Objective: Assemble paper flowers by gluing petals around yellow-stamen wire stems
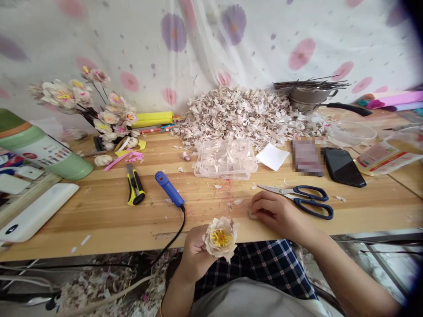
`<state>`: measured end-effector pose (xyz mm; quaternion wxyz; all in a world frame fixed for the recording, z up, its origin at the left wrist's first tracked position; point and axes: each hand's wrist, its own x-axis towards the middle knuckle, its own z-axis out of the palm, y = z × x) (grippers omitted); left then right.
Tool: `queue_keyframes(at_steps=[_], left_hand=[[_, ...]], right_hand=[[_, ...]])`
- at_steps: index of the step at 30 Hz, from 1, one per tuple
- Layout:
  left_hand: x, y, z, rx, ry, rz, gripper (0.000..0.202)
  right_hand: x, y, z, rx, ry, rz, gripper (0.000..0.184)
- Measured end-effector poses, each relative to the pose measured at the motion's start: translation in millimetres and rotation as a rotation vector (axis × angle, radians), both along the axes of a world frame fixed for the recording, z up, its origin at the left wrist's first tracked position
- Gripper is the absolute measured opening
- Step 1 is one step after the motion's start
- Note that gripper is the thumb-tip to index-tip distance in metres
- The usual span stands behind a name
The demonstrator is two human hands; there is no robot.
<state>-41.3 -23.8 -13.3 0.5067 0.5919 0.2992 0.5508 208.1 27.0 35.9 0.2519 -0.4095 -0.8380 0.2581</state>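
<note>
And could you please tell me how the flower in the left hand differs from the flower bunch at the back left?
The flower is a single bloom; the flower bunch has many blooms. The left hand holds the flower at the front edge of the table, while the flower bunch sits farther back. The flower's centre shows yellow, whereas several blooms in the flower bunch also show pink. Both have pale petals.
</note>
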Motion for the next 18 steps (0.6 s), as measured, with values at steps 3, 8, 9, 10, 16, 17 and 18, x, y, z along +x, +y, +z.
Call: queue_keyframes(at_steps=[3,8,9,10,16,17,18], left_hand=[[-1.3,-0.2,-1.2,0.001,0.023,0.0,0.039],[-0.8,0.9,0.2,0.023,0.066,-0.005,0.041],[-0.5,0.9,0.5,0.018,0.069,-0.007,0.042],[0.0,0.9,0.8,0.004,0.07,-0.009,0.044],[2.3,0.5,3.2,-0.098,0.076,-0.028,0.048],[2.4,0.3,3.2,-0.109,0.079,-0.033,0.049],[2.5,0.2,3.0,-0.12,0.082,-0.039,0.05]], right_hand=[[10.3,1.6,-0.8,0.035,0.076,-0.003,0.011],[27.9,13.6,1.4,0.133,0.062,-0.232,0.018],[28.3,16.4,2.0,0.146,0.024,-0.265,0.019],[27.1,19.1,2.5,0.154,-0.022,-0.28,0.02],[5.4,27.2,0.0,0.185,-0.23,-0.32,0.019],[2.9,27.6,-1.1,0.199,-0.248,-0.344,0.019],[1.1,28.0,-2.2,0.211,-0.262,-0.361,0.019]])
